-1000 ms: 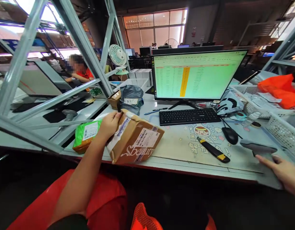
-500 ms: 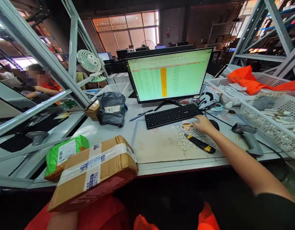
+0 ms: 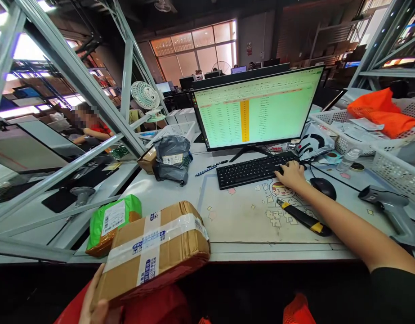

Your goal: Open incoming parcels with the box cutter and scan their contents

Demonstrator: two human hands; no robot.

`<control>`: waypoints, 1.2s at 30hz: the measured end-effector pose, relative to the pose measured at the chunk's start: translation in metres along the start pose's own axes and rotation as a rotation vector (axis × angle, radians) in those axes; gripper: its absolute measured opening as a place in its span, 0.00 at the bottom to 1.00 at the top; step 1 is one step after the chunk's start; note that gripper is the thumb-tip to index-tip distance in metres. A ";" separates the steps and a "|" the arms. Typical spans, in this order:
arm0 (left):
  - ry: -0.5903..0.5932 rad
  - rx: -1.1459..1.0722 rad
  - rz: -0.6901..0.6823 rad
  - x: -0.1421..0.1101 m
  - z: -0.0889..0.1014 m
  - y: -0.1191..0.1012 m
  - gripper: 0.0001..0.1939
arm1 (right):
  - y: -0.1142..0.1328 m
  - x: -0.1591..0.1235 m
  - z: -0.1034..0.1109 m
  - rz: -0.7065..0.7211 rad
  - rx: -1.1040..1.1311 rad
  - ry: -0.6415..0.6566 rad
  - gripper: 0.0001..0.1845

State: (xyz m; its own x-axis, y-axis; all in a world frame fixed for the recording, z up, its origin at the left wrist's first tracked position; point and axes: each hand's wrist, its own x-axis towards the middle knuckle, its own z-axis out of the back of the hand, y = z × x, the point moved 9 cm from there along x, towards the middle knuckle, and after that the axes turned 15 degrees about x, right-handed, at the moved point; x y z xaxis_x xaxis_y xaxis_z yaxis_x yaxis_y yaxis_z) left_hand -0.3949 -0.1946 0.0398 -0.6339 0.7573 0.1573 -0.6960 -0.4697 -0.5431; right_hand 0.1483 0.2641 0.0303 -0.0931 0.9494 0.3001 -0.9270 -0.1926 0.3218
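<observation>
My left hand (image 3: 93, 297) grips the near left end of a taped cardboard box (image 3: 126, 263), thumb on the side and fingers along the edge. The box is tilted over the desk's front edge, its far end by the mat. Just behind it lies a green package (image 3: 114, 220) with a white label. My right hand (image 3: 291, 174) rests on the right end of the black keyboard (image 3: 249, 173), fingers spread over the keys. Below that hand a black and yellow utility knife (image 3: 305, 218) lies on the mat. A monitor (image 3: 257, 112) shows a spreadsheet with an orange column.
A black mouse (image 3: 323, 188) and a grey barcode scanner (image 3: 389, 211) lie to the right, near white baskets (image 3: 399, 173). A grey plastic parcel (image 3: 173, 159) and pens (image 3: 210, 168) are at the left. Metal frame bars (image 3: 82, 81) cross the left side, with another person (image 3: 95, 128) beyond.
My right hand has moved from the keyboard's lower right edge onto its keys. The view has shifted left, and more of my left hand now shows on the box.
</observation>
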 end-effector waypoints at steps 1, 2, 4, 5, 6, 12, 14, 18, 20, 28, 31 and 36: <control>-0.060 -0.132 0.069 0.000 0.002 0.001 0.57 | 0.000 -0.002 -0.001 0.004 0.000 0.000 0.31; -0.114 -0.284 0.141 0.002 0.003 0.000 0.54 | -0.001 -0.005 -0.003 0.007 0.003 0.007 0.31; -0.169 -0.564 0.251 0.011 0.001 -0.006 0.45 | -0.002 -0.010 -0.007 0.011 0.011 0.027 0.32; -0.182 -0.653 0.274 0.018 -0.001 -0.013 0.41 | -0.004 -0.012 -0.008 0.011 0.016 0.032 0.32; -0.192 -0.695 0.269 0.026 -0.001 -0.020 0.37 | -0.005 -0.013 -0.008 0.012 0.022 0.035 0.32; -0.153 -0.950 0.083 0.087 -0.020 -0.051 0.26 | -0.006 -0.007 -0.001 -0.015 0.088 0.085 0.35; -0.056 -1.002 0.020 0.106 -0.041 -0.069 0.27 | 0.001 -0.013 0.013 -0.003 0.112 0.056 0.35; 0.057 -1.043 -0.086 0.129 -0.081 -0.117 0.28 | 0.013 -0.068 0.031 0.074 0.104 0.096 0.34; 0.024 -1.017 -0.143 0.131 -0.091 -0.136 0.30 | 0.007 -0.111 0.028 0.045 0.046 0.176 0.37; -0.523 -0.263 -0.934 -0.012 -0.038 -0.211 0.25 | 0.014 -0.209 0.055 0.201 0.192 -0.116 0.27; -0.490 -0.107 -1.051 -0.055 -0.035 -0.231 0.24 | 0.062 -0.231 0.089 0.395 0.390 -0.168 0.24; -0.625 -0.078 -1.009 -0.064 -0.030 -0.236 0.19 | 0.170 -0.284 0.118 0.781 0.515 0.034 0.23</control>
State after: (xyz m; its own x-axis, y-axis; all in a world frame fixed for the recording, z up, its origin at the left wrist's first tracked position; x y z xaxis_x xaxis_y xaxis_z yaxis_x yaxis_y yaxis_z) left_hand -0.1800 -0.1183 0.1335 0.1192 0.4065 0.9058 -0.9663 0.2571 0.0118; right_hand 0.0604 -0.0674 0.1057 -0.6399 0.5095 0.5753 -0.3225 -0.8576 0.4008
